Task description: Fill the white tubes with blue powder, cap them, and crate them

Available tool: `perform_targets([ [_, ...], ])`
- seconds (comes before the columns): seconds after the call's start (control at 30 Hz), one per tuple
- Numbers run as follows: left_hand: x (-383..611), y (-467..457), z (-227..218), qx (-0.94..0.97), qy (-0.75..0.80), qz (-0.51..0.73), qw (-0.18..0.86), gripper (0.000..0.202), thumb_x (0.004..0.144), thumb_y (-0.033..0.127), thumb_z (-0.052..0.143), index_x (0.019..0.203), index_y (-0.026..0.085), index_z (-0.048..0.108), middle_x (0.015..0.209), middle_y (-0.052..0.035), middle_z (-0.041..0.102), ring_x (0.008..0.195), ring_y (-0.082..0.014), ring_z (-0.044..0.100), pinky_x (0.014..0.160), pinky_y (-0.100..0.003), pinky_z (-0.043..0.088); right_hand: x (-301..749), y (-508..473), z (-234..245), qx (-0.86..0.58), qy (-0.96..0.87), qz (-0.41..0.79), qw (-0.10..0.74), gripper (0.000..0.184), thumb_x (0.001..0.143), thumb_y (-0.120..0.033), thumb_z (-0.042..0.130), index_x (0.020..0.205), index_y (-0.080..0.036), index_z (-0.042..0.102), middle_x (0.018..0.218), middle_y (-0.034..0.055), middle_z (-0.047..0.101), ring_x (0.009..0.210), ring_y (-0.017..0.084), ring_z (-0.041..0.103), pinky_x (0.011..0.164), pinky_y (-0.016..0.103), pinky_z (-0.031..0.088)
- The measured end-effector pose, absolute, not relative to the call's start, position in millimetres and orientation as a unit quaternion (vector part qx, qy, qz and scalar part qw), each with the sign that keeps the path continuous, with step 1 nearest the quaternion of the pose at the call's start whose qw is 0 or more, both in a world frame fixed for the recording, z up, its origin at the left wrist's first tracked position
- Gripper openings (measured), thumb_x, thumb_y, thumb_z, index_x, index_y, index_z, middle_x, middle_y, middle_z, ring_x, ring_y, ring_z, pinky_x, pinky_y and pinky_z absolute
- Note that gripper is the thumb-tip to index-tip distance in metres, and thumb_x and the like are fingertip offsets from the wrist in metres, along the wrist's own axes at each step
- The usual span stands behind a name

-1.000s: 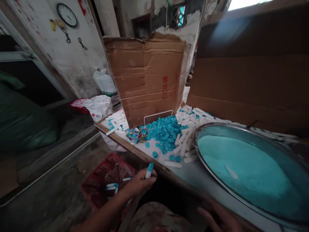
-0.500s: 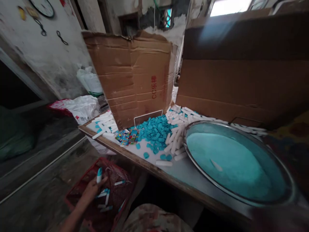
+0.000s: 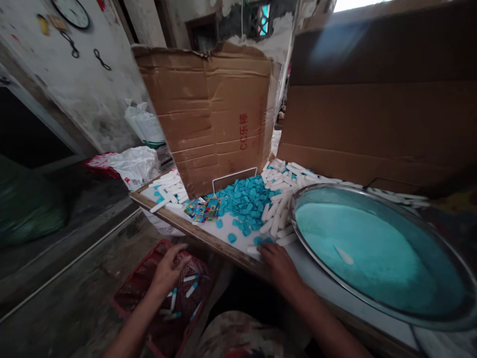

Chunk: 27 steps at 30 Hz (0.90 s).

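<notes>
So our left hand hangs loose-fingered and empty over the red basket of capped tubes, set low within reach; our right hand lies on the tabletop, fingers apart, touching a white tube beside blue caps.

Single head-worn cam, pitched forward and down across the table edge. Close range: forearms at the bottom edge, left hand low-left over the red basket, right hand centre-frame. Cardboard walls block the far view.
</notes>
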State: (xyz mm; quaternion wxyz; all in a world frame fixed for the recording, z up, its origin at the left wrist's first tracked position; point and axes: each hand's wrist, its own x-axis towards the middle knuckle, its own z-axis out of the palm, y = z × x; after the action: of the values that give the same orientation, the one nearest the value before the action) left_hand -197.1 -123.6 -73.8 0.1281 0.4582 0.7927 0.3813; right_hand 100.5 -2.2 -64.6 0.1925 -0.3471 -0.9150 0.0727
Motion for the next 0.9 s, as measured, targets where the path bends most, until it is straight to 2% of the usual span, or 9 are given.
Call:
perform_targets([
  [0.13,-164.3,-79.5,-50.9,0.576,0.706,0.385,0.148,0.029,0.075,0.033,0.049,0.094,0.018,0.065,0.1,-0.0091,0.065,0.095,-0.0226,0.059,0.088,-0.038,0.045,84.7,6.9,-70.7,-0.347,-0.927,0.013,0.143,0.03,0.074,-0.004,0.05,0.1,-0.014,0.062,0.097,0.0116,0.062,0.088,0.025,0.053,0.079,0.039,0.042],
  [0.3,-137.2,-37.6,-37.1,0.678,0.641,0.308,0.187,0.027,0.069,0.014,0.051,0.09,0.018,0.069,0.098,-0.0115,0.065,0.094,-0.0248,0.057,0.087,-0.038,0.043,89.3,9.3,-68.5,-0.389,-0.901,0.077,0.173,0.03,0.071,-0.003,0.046,0.095,-0.013,0.062,0.087,0.0113,0.062,0.083,0.024,0.054,0.077,0.038,0.044],
  [0.4,-115.9,-31.9,-30.4,0.668,0.602,0.338,0.278,0.023,0.071,0.02,0.054,0.089,0.019,0.069,0.091,-0.0093,0.066,0.088,-0.0238,0.058,0.082,-0.035,0.044,98.6,4.1,-55.9,-0.387,-0.86,0.19,0.273,0.028,0.074,-0.009,0.045,0.096,-0.017,0.06,0.089,0.0088,0.063,0.085,0.022,0.055,0.076,0.036,0.046],
  [0.5,-84.8,-40.3,-28.0,0.592,0.574,0.401,0.399,0.027,0.07,0.03,0.06,0.094,0.02,0.067,0.094,-0.0068,0.067,0.088,-0.0237,0.059,0.081,-0.033,0.044,102.3,-7.7,-45.3,-0.379,-0.802,0.295,0.356,0.024,0.079,-0.018,0.044,0.098,-0.02,0.059,0.09,0.0063,0.063,0.084,0.02,0.056,0.073,0.032,0.048],
  [0.63,-44.6,-54.2,-32.2,0.517,0.541,0.45,0.487,0.032,0.075,0.032,0.055,0.102,0.018,0.063,0.102,-0.006,0.066,0.097,-0.0247,0.056,0.09,-0.035,0.04,97.5,-24.5,-48.3,-0.379,-0.787,0.282,0.398,0.025,0.081,-0.018,0.043,0.101,-0.018,0.057,0.091,0.0084,0.062,0.083,0.02,0.057,0.073,0.033,0.049],
  [0.77,-31.1,-60.1,-38.3,0.478,0.574,0.483,0.457,0.025,0.075,0.033,0.053,0.091,0.017,0.062,0.092,-0.0059,0.065,0.092,-0.0239,0.055,0.087,-0.034,0.04,92.2,-36.8,-57.5,-0.366,-0.833,0.213,0.355,0.034,0.081,-0.01,0.036,0.111,-0.014,0.053,0.095,0.0128,0.062,0.086,0.022,0.058,0.075,0.037,0.05],
  [0.9,-39.3,-62.4,-47.6,0.446,0.569,0.502,0.475,0.028,0.07,0.035,0.059,0.092,0.017,0.059,0.09,-0.0055,0.063,0.089,-0.0225,0.055,0.082,-0.032,0.043,95.1,-46.3,-51.2,-0.345,-0.873,0.219,0.267,0.044,0.08,-0.006,0.038,0.123,-0.013,0.044,0.108,0.014,0.059,0.094,0.021,0.057,0.079,0.034,0.049],
])
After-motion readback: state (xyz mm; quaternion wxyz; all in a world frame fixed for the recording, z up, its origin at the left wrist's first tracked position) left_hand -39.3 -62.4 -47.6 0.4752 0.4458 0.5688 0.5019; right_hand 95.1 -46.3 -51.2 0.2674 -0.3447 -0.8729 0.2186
